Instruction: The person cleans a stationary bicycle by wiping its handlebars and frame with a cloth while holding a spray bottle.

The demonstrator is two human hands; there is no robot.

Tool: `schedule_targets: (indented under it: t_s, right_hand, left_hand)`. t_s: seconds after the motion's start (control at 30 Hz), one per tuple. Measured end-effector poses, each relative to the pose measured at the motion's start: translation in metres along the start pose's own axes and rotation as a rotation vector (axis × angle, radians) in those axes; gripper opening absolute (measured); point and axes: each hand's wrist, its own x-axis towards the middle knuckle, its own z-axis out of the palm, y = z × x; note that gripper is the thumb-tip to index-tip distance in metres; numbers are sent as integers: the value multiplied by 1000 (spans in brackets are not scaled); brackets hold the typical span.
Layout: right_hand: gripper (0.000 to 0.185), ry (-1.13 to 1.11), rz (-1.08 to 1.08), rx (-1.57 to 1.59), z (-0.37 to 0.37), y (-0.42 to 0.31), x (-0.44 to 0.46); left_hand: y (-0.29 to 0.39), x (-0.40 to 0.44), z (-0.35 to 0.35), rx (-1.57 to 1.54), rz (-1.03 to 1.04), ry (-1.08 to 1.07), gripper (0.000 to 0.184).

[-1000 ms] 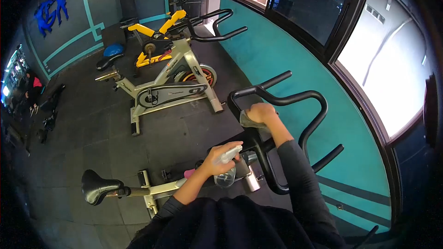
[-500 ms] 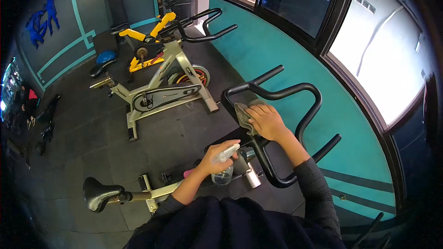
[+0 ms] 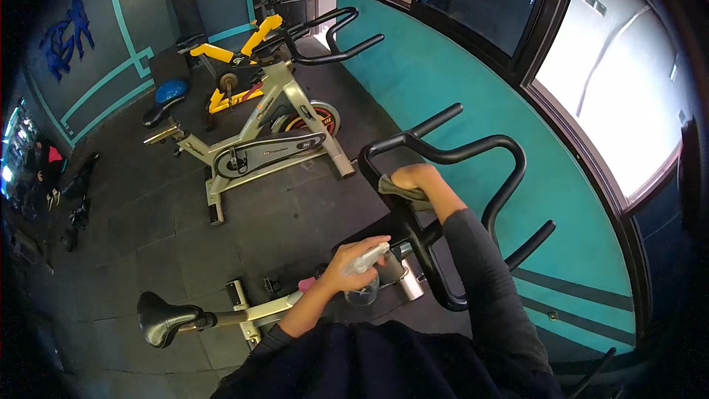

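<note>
My left hand (image 3: pixel 347 266) is wrapped round the neck of a clear spray bottle (image 3: pixel 362 293) with a white nozzle, held above the frame of the near exercise bike. Under my right hand (image 3: pixel 416 177) a grey-green cloth (image 3: pixel 402 192) is pressed against the black handlebar (image 3: pixel 509 144) on its left side. That hand is bent at the wrist, and its fingers are mostly hidden behind its back. The bike's black saddle (image 3: pixel 164 319) is at the lower left.
A silver exercise bike (image 3: pixel 273 151) stands ahead, with a yellow one (image 3: pixel 221 55) behind it. On the right runs a teal wall (image 3: pixel 443 66) with windows. A person (image 3: pixel 53 159) is at the far left.
My right hand went from bent to laid flat on the cloth, then back to a bent wrist at the handlebar. The left hand still holds the bottle. The view has shifted slightly.
</note>
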Motion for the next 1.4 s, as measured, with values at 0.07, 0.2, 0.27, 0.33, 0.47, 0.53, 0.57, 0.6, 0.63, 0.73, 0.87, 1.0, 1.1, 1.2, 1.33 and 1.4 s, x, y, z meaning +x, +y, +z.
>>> schedule_targets:
  t_s: [0.07, 0.2, 0.27, 0.33, 0.47, 0.53, 0.57, 0.6, 0.63, 0.73, 0.87, 1.0, 1.1, 1.2, 1.33, 1.4]
  right_hand:
    - [51, -153, 141, 184, -2, 2, 11]
    - [51, -146, 138, 212, -10, -4, 8]
    - [52, -147, 151, 239, -8, -2, 1]
    - [50, -19, 139, 162, -7, -8, -12]
    - [50, 290, 90, 25, -6, -27, -54]
    - [46, 374, 93, -13, 14, -27, -59]
    - [42, 604, -2, -40, 28, -23, -56]
    - [40, 835, -99, -69, 41, -20, -55]
    - [26, 977, -183, -75, 49, -18, -60]
    - [20, 1136, -371, -28, 58, -10, -84]
    - [23, 1239, -433, 81, 63, 1, -105]
    - [19, 1066, -293, -28, 53, 3, -98]
    - [32, 772, -111, -52, 28, -9, -84]
    - [45, 436, 21, -73, 1, -16, -71]
    - [60, 236, 47, -36, -8, -12, -50]
    - [55, 179, 79, 61, -11, -9, -37]
  left_hand:
    - [1, 0, 1, 0, -15, 5, 65]
    - [2, 0, 0, -2, -22, 9, 65]
    - [-1, 0, 1, -5, -30, 17, 65]
    - [1, 0, 1, -6, -35, 24, 65]
    - [2, 2, 2, -30, 2, 32, 66]
    - [0, 2, 3, -8, -3, 59, 63]
    - [2, 3, 3, -26, 2, 62, 63]
    - [3, 2, 4, -27, 8, 55, 63]
    - [3, 2, 4, -2, 0, 60, 63]
    - [0, 0, 3, 5, -6, 49, 64]
    - [1, -1, 6, 33, 9, 58, 64]
    - [1, 0, 8, 8, 35, 58, 64]
    - [0, -2, 7, 58, -12, 64, 64]
    - [4, -3, 6, 37, -51, 76, 65]
    - [-1, -3, 4, 52, -11, 57, 62]
    - [-2, -2, 4, 40, -1, 62, 63]
